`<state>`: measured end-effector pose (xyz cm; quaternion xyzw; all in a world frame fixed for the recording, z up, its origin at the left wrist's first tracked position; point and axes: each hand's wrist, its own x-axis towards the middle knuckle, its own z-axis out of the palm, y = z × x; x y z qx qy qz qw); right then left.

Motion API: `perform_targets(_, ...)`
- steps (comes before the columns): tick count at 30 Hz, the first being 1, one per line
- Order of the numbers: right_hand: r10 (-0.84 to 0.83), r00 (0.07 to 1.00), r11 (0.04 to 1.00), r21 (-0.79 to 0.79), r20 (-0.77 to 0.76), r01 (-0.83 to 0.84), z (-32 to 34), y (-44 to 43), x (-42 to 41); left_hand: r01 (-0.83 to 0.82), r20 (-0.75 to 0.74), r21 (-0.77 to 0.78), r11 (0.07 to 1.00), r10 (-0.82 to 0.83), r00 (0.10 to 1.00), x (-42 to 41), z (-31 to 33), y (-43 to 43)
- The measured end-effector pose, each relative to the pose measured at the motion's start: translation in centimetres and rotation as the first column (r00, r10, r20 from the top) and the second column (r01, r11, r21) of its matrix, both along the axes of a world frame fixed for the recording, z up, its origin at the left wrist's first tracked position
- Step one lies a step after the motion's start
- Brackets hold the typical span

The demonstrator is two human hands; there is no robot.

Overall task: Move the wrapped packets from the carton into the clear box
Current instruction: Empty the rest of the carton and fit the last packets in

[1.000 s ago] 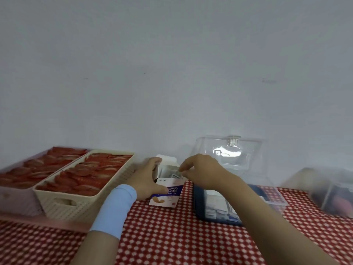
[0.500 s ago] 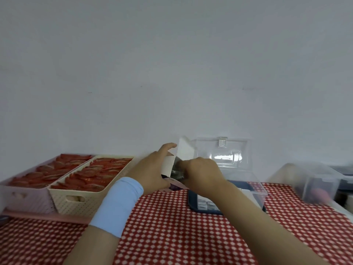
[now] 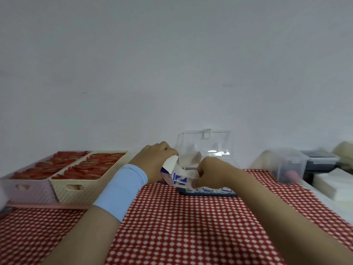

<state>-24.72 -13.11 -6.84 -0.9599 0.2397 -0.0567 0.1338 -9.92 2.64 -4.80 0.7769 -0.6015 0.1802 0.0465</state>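
The wrapped packets [image 3: 180, 178] were seen partly out of the carton [image 3: 169, 165], caught at its mouth by the right hand [image 3: 214, 174], whose fingers and thumb were curled and pinched on them (how many were taken could not be told, the bunch being blurred). The carton was gripped from behind by the left hand [image 3: 152, 161], fingers wrapped over its top, and was tipped with its open end towards the right-hand pinch. Just beyond and below that pinch the clear box [image 3: 225, 194] stood with its lid [image 3: 206, 142] thrown back, and a row of packets was already laid in it. The step in hand was judged to be the drawing-out of a bunch. It would be done best if the carton were held firm and tilted, so that the packets were slid along the line of the opening rather than dragged against the flap; the pinch should be laid flat across the bunch so that none was shed short of the box, and be let go only once the bunch was lowered inside the walls
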Motion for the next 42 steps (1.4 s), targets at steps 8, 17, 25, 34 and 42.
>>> perform_targets(8, -0.079, 0.963, 0.991, 0.124, 0.258, 0.048, 0.8, 0.7, -1.4, -0.022, 0.377, 0.101, 0.995, -0.018, 0.926, -2.3, 0.8, -0.3)
perform_targets(17, 0.001, 0.863, 0.948, 0.274, 0.505, -0.161, 0.0, 2.2, 0.6, 0.149, 0.346, 0.038, 0.988, -0.153, 0.926, -2.8, 1.4, 0.5)
perform_targets(25, -0.011, 0.845, 0.911, 0.355, 0.534, -0.212, -0.2, 2.7, 1.1, 0.003, 0.551, -0.039, 0.999, 0.019, 0.834, -2.8, 2.4, 1.7)
perform_targets(34, -0.076, 0.827, 0.906, 0.385, 0.558, -0.177, -0.7, 2.7, 1.8, -0.080, 0.264, -0.046, 0.996, 0.090, 0.960, -1.4, 1.7, 2.5)
perform_targets(42, 0.034, 0.819, 0.929, 0.284, 0.573, -0.237, 0.4, 3.2, 1.8, -0.101, 0.166, -0.069, 0.993, 0.111, 0.980, -0.2, 2.0, 2.8)
